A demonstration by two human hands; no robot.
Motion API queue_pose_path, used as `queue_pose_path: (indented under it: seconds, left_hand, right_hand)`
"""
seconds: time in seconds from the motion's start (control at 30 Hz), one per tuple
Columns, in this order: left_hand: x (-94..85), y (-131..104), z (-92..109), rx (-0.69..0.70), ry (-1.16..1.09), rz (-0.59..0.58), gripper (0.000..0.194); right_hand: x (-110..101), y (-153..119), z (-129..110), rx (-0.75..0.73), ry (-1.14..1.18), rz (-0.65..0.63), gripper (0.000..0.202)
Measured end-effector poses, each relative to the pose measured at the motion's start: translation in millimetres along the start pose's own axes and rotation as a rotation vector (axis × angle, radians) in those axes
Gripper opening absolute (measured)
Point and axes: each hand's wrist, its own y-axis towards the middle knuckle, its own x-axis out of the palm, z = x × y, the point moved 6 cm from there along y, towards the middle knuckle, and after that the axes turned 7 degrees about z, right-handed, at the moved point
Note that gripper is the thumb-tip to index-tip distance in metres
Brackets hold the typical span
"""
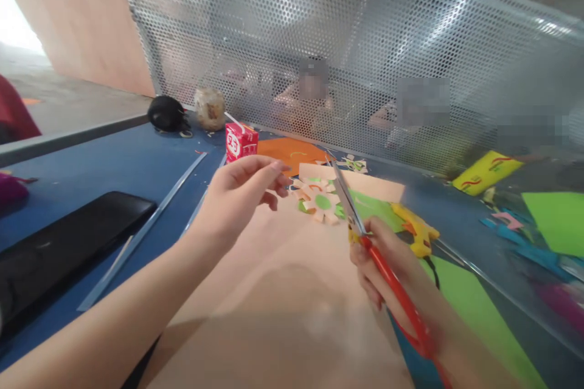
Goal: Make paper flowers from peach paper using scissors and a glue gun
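Note:
My right hand [387, 261] grips a pair of red-handled scissors [349, 200], their blades pointing up and away, slightly parted. Left of them, my left hand [249, 188] hovers over the paper with fingers loosely curled and a little apart; I see nothing held in it. Between the two hands lie cut paper flowers [323, 202], peach with a green centre on the nearest one. Below both hands spreads a large peach sheet of paper [274, 292]. Just beyond the scissors is a peach paper strip [374, 184] over green paper.
A yellow glue gun [416, 228] lies right of the scissors, near green sheets [479, 310]. A pink drink box [241, 141] with a straw stands behind my left hand, beside orange paper [292, 152]. A black phone [73, 249] lies left. A perforated metal screen [283, 24] borders the table's back.

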Motion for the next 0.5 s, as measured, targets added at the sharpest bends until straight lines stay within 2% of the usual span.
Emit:
queue_pose_path:
  seconds: [0.1,0.2,0.37,0.5]
  left_hand:
    - [-5.3,5.9,-2.0,0.012,0.004,0.075,0.013]
    - [-6.9,8.9,-4.6,0.005,0.040,0.100,0.013]
    - [-5.5,9.0,-8.0,-0.009,0.114,0.076,0.013]
    - [-5.6,9.7,-9.7,0.004,0.157,0.074,0.014]
  right_hand:
    - [-5.9,4.5,-1.3,-0.028,0.019,0.027,0.027]
    - [-12.8,9.6,-1.6,-0.071,0.040,0.086,0.028]
    - [-21.8,14.0,-2.0,-0.082,0.057,0.139,0.027]
    - [-22.0,14.1,-3.8,-0.077,0.091,0.116,0.027]
